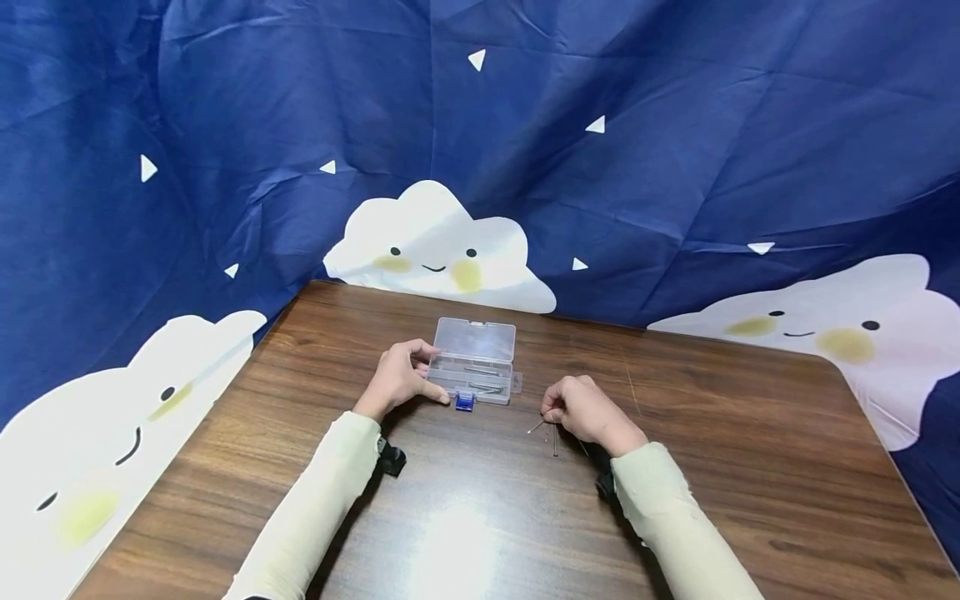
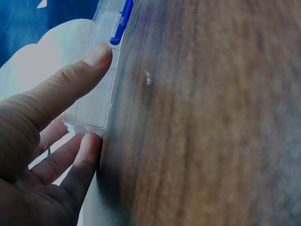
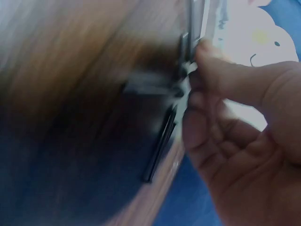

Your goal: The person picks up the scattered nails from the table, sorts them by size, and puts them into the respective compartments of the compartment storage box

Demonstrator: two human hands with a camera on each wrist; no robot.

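A clear plastic box (image 1: 448, 377) stands on the table with its lid (image 1: 475, 340) raised at the back. A blue latch (image 1: 464, 402) hangs at its front. My left hand (image 1: 397, 379) holds the box's left end, thumb along the front wall and fingers at the end and behind. Several slim metal pieces like nails lie inside. Right of the box, my right hand (image 1: 585, 408) pinches a thin metal nail between thumb and fingertips, low over the table. Several loose nails (image 3: 160, 146) lie by those fingertips; blur hides their exact shape.
The brown wooden table (image 1: 480, 467) reaches back to a blue cloth (image 1: 525, 108) with white clouds printed on it. A second clear flap (image 1: 517, 382) sticks out at the box's right end. Light glares off the table's front.
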